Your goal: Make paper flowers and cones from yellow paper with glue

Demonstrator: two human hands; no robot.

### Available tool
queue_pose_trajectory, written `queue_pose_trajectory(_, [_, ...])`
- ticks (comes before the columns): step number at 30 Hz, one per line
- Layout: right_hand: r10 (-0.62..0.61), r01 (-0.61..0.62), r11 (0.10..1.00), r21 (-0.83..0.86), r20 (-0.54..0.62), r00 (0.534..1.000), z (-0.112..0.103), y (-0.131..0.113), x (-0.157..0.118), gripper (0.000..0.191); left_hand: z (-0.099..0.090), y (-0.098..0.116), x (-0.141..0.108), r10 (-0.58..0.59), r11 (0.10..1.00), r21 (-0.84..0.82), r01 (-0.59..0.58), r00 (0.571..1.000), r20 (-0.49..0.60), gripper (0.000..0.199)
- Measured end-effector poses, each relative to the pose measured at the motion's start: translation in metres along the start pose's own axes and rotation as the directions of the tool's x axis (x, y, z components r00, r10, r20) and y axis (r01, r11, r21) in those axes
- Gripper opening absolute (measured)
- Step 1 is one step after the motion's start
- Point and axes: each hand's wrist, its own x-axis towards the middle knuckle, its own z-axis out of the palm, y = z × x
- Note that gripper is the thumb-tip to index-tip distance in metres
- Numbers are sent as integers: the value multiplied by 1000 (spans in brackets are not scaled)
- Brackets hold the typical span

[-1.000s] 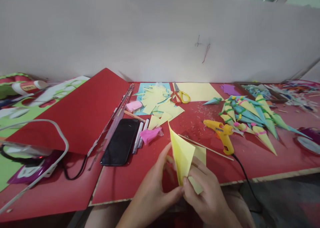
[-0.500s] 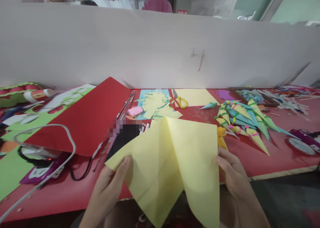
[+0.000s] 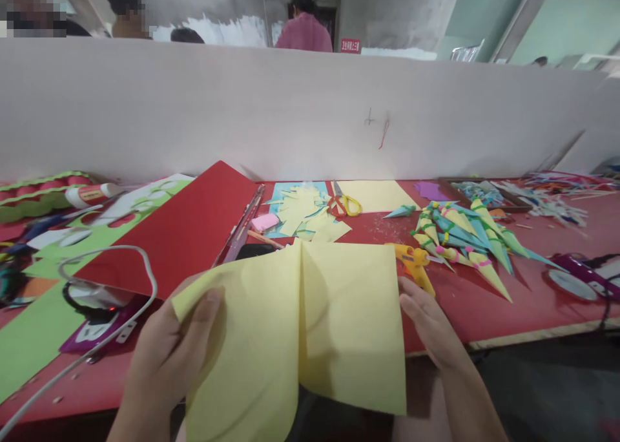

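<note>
A sheet of yellow paper (image 3: 252, 332), creased down the middle, is held up in front of me past the table's front edge. My left hand (image 3: 169, 345) grips its left side, with the thumb on the near face and the fingers hidden behind. At the right edge of the sheet, the thumb and fingertips of my right hand (image 3: 426, 319) close on the paper. Just beyond that hand, a yellow glue gun (image 3: 414, 261) lies on the red table (image 3: 484, 306).
Paper cones (image 3: 469, 229) are heaped at right. Yellow strips (image 3: 305, 210) and scissors (image 3: 345, 204) lie ahead. A red sheet (image 3: 179, 229) and a white cable (image 3: 150, 271) occupy the left. A pale partition (image 3: 217, 112) stands behind, with people beyond.
The yellow paper has shifted left and turned, its middle fold now more upright. My left hand has moved left and my right hand slightly left. The view has tilted up a little.
</note>
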Motion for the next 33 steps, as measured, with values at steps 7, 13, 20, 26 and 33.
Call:
queue_pose_trajectory(7, [9,-34,985,-169,-150,989,19,6,6,38,3,-22,7,79,964,259,-67,996,-36,36])
queue_pose_trajectory(13, [-276,178,853,-491,-133,952,20,7,1,34,44,-10,0,437,708,583,-399,895,82,50])
queue_pose_trajectory(20, [-407,358,806,-471,-4,913,18,-4,-12,23,70,0,12,324,851,257,-458,843,430,45])
queue_pose_trajectory(26, [-397,359,813,-459,14,918,17,-5,-20,21,56,6,20,299,928,20,-371,778,553,34])
queue_pose_trajectory(33, [-375,346,828,-442,22,927,18,-11,-26,23,53,9,13,355,920,-64,-387,750,558,17])
